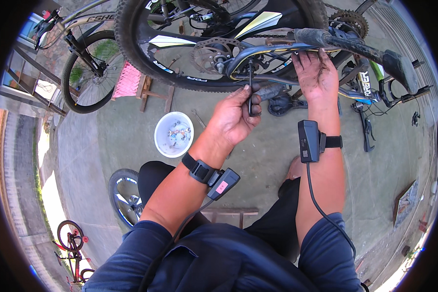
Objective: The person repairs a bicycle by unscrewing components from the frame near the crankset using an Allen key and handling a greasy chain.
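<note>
Spreading under the bicycle (258, 48), bare grey concrete floor (121, 131).

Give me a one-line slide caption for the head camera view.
Left hand holds a thin tool up to a bicycle frame; greasy right hand braces it.

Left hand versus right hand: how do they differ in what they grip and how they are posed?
The left hand is curled shut around a thin dark tool that points up at the bicycle frame; the right hand lies spread, fingers up, against that frame, with no tool in it. The right hand is heavily smeared with dark grease; the left hand looks cleaner. Both wrists carry a black strapped device with a cable.
</note>
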`<state>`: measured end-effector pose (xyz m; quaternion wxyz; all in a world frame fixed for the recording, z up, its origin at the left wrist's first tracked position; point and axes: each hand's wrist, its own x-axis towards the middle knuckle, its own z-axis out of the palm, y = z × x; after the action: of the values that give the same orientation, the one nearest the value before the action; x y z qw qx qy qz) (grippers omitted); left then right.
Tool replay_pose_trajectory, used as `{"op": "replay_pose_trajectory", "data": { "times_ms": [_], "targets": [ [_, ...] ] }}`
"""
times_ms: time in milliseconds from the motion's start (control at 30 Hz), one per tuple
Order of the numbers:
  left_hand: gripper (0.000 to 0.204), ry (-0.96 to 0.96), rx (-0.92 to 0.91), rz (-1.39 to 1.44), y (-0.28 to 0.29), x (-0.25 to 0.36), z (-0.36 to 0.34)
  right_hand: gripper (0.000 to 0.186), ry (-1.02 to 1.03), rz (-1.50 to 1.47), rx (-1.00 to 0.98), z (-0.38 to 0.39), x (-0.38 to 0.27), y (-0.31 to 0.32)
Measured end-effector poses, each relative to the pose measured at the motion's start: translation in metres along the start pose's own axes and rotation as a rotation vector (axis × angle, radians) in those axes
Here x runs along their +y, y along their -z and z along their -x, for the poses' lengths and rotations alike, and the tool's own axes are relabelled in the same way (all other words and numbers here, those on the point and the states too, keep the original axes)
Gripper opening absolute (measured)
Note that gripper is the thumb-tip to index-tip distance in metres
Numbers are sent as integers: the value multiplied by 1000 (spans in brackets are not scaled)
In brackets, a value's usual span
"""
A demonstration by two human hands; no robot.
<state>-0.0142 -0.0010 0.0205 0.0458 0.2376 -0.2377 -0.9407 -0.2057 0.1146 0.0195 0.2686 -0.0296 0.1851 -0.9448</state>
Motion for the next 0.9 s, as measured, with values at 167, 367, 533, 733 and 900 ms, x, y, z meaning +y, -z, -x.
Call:
{"op": "replay_pose_trajectory", "data": {
  "times_ms": [167,367,533,733,900],
  "targets": [
    [15,-58,44,-169,-10,1,1,22,46,74,120,-2,10,-5],
    [15,-133,169,-398,-23,2,5,23,29,68,92,-2,8,-3],
    [17,-164,208,-487,-31,1,4,22,20,45,90,-3,7,-2],
    [16,-110,219,-608,-25,14,3,21,23,50,108,-3,7,-3],
    [15,-48,113,-506,-14,27,6,23,26,41,129,0,8,-7]
  ]
}}
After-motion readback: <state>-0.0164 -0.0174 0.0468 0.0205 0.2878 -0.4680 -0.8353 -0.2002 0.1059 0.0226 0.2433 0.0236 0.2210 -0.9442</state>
